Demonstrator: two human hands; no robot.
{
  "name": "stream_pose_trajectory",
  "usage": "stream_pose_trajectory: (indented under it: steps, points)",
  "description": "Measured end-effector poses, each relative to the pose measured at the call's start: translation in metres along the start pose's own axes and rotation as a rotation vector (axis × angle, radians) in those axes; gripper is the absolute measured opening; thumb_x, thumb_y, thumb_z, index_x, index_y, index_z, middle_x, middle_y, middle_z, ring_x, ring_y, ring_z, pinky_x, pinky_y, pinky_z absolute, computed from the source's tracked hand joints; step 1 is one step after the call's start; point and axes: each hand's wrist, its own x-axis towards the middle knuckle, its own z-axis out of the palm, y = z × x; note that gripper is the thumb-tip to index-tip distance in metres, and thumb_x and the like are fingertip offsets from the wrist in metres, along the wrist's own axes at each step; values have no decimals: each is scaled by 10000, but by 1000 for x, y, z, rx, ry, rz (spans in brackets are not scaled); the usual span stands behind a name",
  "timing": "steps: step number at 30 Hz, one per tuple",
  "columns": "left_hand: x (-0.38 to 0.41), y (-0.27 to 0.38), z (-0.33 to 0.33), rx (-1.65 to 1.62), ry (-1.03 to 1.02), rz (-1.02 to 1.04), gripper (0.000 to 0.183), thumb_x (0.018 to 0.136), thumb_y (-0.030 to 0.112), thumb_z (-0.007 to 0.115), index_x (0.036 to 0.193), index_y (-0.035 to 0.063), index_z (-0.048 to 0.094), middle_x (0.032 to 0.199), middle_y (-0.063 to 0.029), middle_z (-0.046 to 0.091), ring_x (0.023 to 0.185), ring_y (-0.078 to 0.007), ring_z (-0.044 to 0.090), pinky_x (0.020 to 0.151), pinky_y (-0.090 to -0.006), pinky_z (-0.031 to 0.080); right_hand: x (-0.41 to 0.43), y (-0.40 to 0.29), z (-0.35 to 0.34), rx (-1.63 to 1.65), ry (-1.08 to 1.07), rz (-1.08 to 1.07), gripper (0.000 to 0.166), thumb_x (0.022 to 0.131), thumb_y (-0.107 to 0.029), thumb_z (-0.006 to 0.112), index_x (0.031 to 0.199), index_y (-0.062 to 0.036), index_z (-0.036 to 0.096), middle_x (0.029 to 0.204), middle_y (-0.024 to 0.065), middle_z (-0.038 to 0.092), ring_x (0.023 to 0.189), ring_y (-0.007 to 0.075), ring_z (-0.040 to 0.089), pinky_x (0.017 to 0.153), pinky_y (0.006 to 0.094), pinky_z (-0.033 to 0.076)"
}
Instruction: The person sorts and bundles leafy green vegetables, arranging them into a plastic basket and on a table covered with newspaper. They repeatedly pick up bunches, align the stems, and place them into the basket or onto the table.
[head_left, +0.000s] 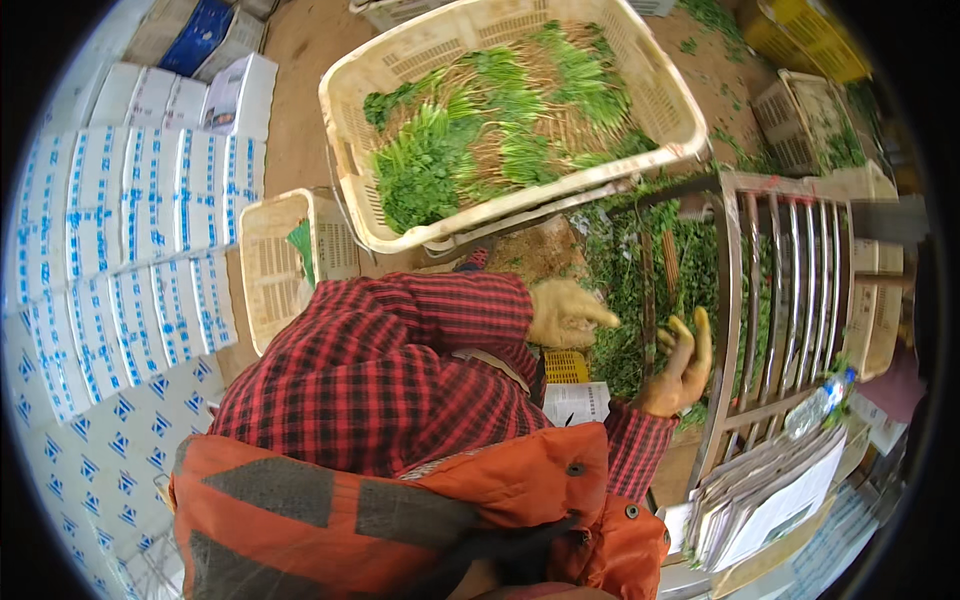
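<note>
My left hand, in a pale yellowish glove, reaches rightward in front of my body. Its fingers point right, and I see nothing held in it. To its right, my right hand is raised with yellow-stained fingers spread and curved, holding nothing. Beneath and between the hands lies a heap of loose green leaves and stems. Beyond them stands a large cream plastic crate. Inside are rows of bunched leafy greens with brown roots. A printed paper sheet and a yellow plastic basket show below my left hand.
White boxes with blue-printed tape are stacked at left, beside a smaller cream crate. At right stands a metal barred frame, with a plastic bottle and a stack of flattened sheets near it. Another crate sits far right.
</note>
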Motion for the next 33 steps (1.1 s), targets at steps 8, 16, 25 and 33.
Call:
stream_pose_trajectory:
  steps: [8, 16, 25, 33]
  points:
    - [-121, -78, -229, 86, 1079, -807, 377, 934, 116, 628, 1305, 67, 579, 1350, -124, 572, 1246, -243, 543, 1099, -346, 408, 56, -6, 206, 24, -692, 267, 448, 953, -126, 581, 1356, 48, 495, 1213, 234, 631, 1116, 277, 625, 995, 364, 487]
    - [-228, -90, -321, 147, 1442, -445, 295, 944, 39, 592, 1239, 27, 604, 1204, -115, 653, 1108, -175, 631, 984, -295, 518, 22, 40, 414, -373, -1206, 324, 660, 875, -345, 686, 1382, 15, 463, 1283, 234, 593, 1156, 309, 601, 982, 401, 492]
    - [-252, -79, -285, 114, 1530, -129, 249, 961, -7, 547, 1199, 9, 619, 1153, -136, 668, 1086, -205, 647, 965, -323, 525, -53, 90, 523, -1407, -1266, -144, 1319, 625, -717, 760, 1517, 38, 146, 1472, 220, 422, 1268, 290, 530, 1003, 301, 482]
    - [-241, -57, -276, 85, 1535, -170, 291, 923, -90, 548, 1184, 5, 636, 1113, -120, 680, 1053, -196, 659, 937, -300, 522, -27, 129, 506, -906, -1173, 181, 1037, 700, -280, 847, 1490, 41, 258, 1383, 242, 508, 1218, 343, 553, 1048, 358, 454]
